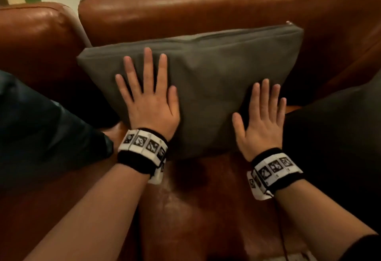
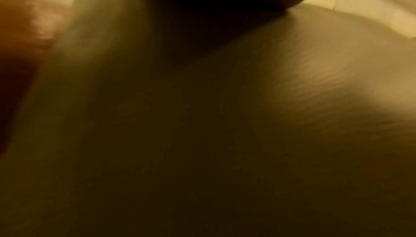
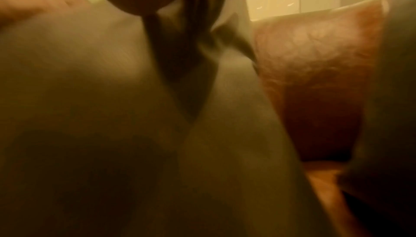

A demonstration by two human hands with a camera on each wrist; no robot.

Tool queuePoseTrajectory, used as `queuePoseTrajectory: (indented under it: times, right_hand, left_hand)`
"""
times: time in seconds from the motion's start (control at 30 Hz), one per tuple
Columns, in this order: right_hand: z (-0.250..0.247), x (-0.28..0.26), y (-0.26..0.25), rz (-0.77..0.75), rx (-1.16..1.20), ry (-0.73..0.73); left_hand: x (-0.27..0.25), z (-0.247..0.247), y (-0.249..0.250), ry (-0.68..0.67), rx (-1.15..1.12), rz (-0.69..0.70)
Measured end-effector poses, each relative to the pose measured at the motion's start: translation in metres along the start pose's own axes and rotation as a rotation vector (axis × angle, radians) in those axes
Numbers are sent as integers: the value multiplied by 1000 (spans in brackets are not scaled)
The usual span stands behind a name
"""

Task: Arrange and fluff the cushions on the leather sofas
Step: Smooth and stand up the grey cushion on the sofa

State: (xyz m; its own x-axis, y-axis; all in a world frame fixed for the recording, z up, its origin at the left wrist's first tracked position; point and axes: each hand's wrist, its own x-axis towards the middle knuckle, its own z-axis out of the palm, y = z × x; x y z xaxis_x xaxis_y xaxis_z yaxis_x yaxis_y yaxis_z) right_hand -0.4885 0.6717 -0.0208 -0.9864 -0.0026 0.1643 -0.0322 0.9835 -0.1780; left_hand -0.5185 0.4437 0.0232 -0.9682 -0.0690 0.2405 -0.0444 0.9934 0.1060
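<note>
Grey cushion point(image 1: 206, 87) leans on the brown leather sofa point(image 1: 206, 7) backrest | my left grip point(image 1: 150, 104) flat, fingers spread, on its left half | my right grip point(image 1: 260, 120) flat at its lower right corner

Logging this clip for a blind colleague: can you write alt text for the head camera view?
Both hands press flat, fingers straight, on a grey cushion leaning against the backrest of a brown leather sofa: left hand toward its left side, right hand at its lower right corner. Darker cushions lie at either side, and both wrists wear marker bands.
</note>
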Motion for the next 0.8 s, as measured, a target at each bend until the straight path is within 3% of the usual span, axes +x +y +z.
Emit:
queuePoseTrajectory:
  times: [0.13, 0.3, 0.43, 0.5, 0.6, 0.67, 0.8]
  right_hand:
    - [-16, 25, -39, -177, 16, -23]
    - [-29, 63, -5, -76, -91, -101]
    - [-42, 44, -7, -69, -15, -44]
    - [-30, 9, -23, -197, 20, 13]
    - [10, -46, -33, -349, -26, -38]
    - [34, -53, -15, -276, -75, -34]
    - [44, -41, 14, -25, 38, -40]
  left_hand:
    - [0, 1, 34, -85, -3, 248]
    - [41, -6, -30, -110, 87, 72]
    - [23, -19, -55, -22, 40, -65]
    - [-13, -11, -39, -1, 23, 64]
    - [-86, 29, -18, -108, 24, 330]
    - [-108, 57, -29, -148, 94, 303]
    - [-107, 80, -69, -90, 81, 159]
